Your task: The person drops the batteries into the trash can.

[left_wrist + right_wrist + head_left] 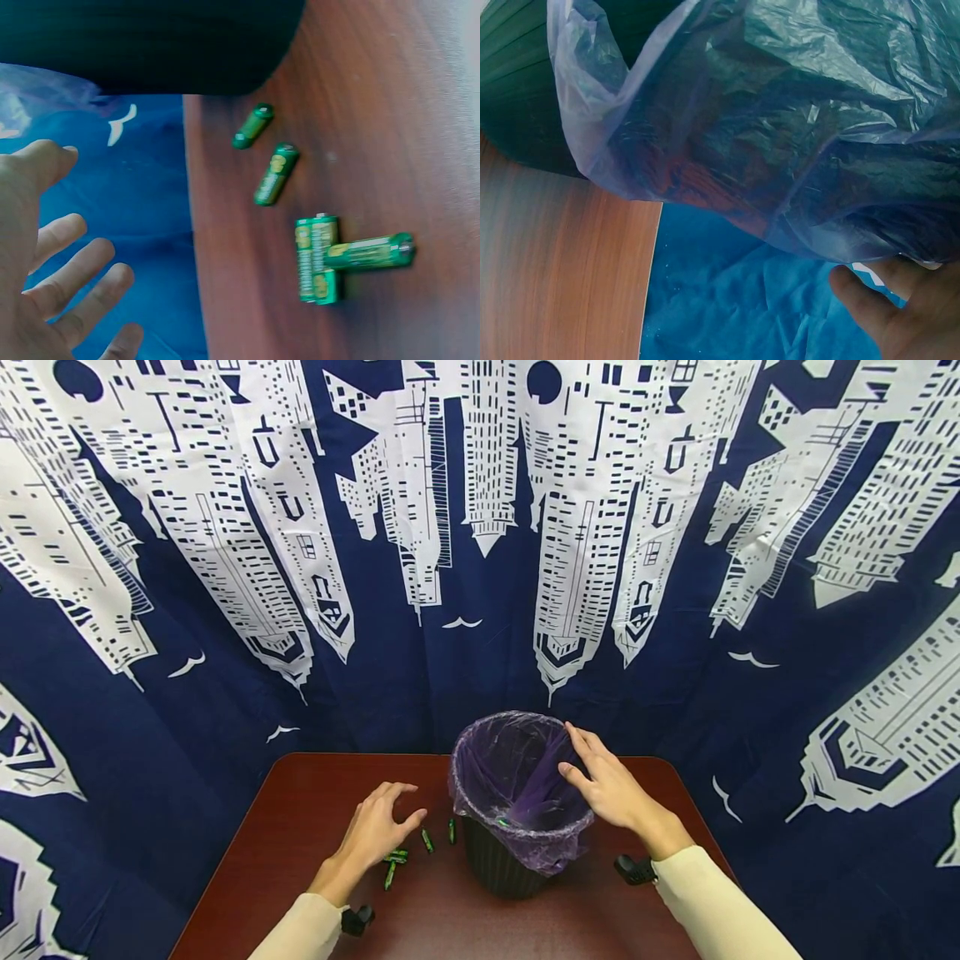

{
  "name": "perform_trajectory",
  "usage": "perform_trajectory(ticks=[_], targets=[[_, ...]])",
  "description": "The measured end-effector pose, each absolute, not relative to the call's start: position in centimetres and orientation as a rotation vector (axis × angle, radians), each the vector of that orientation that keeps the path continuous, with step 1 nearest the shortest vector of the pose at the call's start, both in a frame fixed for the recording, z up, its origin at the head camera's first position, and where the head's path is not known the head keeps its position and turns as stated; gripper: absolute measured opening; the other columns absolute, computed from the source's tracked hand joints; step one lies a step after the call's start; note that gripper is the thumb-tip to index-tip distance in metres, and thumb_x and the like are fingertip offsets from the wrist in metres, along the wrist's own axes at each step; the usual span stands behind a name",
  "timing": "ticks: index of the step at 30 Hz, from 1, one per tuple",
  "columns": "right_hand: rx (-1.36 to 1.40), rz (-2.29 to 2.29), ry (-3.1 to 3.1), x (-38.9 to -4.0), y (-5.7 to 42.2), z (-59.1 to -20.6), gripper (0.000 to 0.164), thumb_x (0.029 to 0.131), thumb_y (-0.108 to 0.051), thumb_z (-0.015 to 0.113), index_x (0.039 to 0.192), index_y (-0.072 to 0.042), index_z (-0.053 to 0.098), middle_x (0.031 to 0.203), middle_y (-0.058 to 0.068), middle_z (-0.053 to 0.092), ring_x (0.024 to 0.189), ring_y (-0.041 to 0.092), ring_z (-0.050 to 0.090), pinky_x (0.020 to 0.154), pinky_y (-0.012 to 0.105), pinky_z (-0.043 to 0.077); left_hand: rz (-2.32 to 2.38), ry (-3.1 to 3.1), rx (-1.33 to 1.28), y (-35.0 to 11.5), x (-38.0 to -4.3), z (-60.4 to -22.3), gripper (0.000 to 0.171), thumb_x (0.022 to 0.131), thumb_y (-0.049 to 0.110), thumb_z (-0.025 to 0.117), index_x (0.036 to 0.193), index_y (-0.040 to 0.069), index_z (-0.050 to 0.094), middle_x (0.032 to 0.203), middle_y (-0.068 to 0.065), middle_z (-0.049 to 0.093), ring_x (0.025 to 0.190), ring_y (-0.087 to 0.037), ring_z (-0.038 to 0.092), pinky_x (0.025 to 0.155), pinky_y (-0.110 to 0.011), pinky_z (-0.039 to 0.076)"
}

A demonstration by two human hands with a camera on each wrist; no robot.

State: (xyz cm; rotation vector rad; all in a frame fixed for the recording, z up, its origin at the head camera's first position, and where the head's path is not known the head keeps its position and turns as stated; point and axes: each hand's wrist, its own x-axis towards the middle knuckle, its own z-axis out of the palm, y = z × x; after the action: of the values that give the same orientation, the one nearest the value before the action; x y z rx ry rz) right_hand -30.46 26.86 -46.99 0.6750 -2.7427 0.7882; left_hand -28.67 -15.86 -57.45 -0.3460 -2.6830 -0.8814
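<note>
A dark ribbed trash bin (498, 860) stands on the table, lined with a thin purple plastic bag (551, 852) folded over its rim. My right hand (611, 785) is at the bin's right rim, its fingers extended along the bag's edge. In the right wrist view the thumb (862, 304) sits just under the hanging film. My left hand (375, 827) hovers left of the bin, fingers spread and holding nothing. Close by lie loose green batteries: one battery (253, 126) nearest the bin, another battery (277, 174) beside it, and a small cluster with a battery (371, 253) across it.
The reddish-brown wooden table (322, 793) has rounded far corners. Behind it hangs a navy curtain (405, 685) with white upside-down buildings. A small green thing (502, 821) shows inside the bin near the front rim. Both wrists carry a black device, one being the right wrist device (633, 869).
</note>
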Motion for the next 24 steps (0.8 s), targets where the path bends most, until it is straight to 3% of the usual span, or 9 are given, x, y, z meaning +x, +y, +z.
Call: perform_trajectory(ticks=[6,17,24], targets=[[0.676,0.783,-2.739,-30.6,26.9,-47.1,0.077,0.121,-0.038,0.057,0.181,0.002,0.032,0.18,0.028,0.044,0.166,0.054,0.049,0.135,0.075,0.039,-0.858,-2.707,-0.333,-15.5,-28.5,-59.4,0.048,0.098,0.035,0.095,0.139,0.012,0.08,0.136,-0.013,0.081,0.129,-0.041,0.078,0.11,-0.07,0.061],[0.676,0.796,-2.744,-30.6,26.9,-47.1,0.077,0.121,-0.037,0.057,0.181,0.002,0.031,0.181,0.029,0.043,0.167,0.054,0.048,0.135,0.076,0.039,-0.84,-2.748,-0.306,-15.0,-28.2,-62.3,0.052,0.092,0.035,0.1,0.136,0.014,0.082,0.135,-0.009,0.08,0.13,-0.038,0.076,0.105,-0.069,0.06],[0.67,0.819,-2.752,-30.5,26.9,-47.1,0.078,0.12,-0.036,0.058,0.182,0.002,0.03,0.182,0.029,0.042,0.167,0.055,0.048,0.135,0.077,0.039,-0.893,-2.811,-0.274,-14.8,-28.3,-63.5,0.055,0.091,0.035,0.101,0.138,0.015,0.081,0.14,-0.009,0.079,0.137,-0.043,0.073,0.109,-0.074,0.056]])
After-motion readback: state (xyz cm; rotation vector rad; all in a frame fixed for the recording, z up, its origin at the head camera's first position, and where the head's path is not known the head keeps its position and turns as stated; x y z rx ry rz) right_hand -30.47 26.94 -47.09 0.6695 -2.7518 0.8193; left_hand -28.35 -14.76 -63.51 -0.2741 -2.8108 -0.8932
